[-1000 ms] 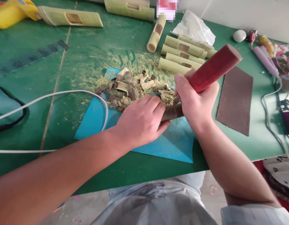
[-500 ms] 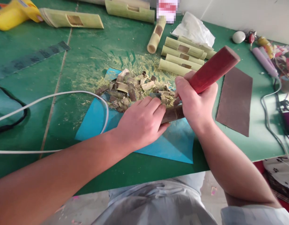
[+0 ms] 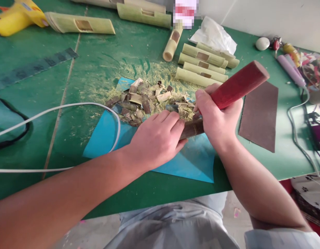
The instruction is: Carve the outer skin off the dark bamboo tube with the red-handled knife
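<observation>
The green table (image 3: 134, 195) carries bamboo tubes (image 3: 101, 26), a blue sheet (image 3: 194, 164), a brown sheet (image 3: 259, 119).

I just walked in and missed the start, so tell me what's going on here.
A person's left hand holds a brown bamboo piece over a blue sheet, while the right hand grips a red-handled tool, its working end mostly hidden. Cut chips lie heaped just beyond, with notched green bamboo tubes farther back.

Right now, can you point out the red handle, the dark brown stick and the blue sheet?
Red handle (image 3: 239, 86), head view: middle of its exposed length.
Dark brown stick (image 3: 192, 129), head view: its short visible stretch.
Blue sheet (image 3: 197, 164), head view: bare area near its front edge.
</observation>
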Demonstrator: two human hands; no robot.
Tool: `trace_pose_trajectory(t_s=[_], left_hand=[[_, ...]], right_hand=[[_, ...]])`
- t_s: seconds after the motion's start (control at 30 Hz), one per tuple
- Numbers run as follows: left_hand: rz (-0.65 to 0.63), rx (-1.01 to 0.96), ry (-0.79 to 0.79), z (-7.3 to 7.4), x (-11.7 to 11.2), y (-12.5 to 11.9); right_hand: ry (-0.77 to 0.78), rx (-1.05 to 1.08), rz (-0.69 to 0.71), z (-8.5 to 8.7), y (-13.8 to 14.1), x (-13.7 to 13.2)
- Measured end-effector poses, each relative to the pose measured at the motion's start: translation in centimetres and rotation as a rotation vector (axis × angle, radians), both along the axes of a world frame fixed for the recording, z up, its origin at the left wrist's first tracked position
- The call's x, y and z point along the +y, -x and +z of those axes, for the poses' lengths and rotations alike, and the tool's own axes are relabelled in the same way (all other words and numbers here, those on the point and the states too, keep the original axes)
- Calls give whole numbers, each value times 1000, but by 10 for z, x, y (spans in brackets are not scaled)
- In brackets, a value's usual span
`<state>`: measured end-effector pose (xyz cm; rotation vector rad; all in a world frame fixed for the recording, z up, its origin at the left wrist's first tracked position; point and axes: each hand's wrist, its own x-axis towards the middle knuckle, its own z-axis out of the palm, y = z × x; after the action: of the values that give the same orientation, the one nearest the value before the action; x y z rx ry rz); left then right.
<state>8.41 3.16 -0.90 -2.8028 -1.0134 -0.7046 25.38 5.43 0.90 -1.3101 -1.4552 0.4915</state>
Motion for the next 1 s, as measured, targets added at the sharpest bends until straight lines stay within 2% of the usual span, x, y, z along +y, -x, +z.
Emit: trace_pose_trajectory(t_s=[0.23, 0.4, 0.57, 0.77, 1.0], left_hand=[[-4, 2, 13, 0, 1, 2], [11, -42, 139, 1, 0, 5], [12, -116, 248, -2, 3, 8], [-42, -184, 307, -5, 12, 11], [-51, -161, 315, -6, 12, 11]], right_hand=[[37, 86, 30, -1, 0, 0], [70, 135, 99, 6, -4, -3], [99, 206, 246, 18, -19, 6], [253, 213, 404, 28, -43, 12], [348, 177, 651, 15, -54, -3]])
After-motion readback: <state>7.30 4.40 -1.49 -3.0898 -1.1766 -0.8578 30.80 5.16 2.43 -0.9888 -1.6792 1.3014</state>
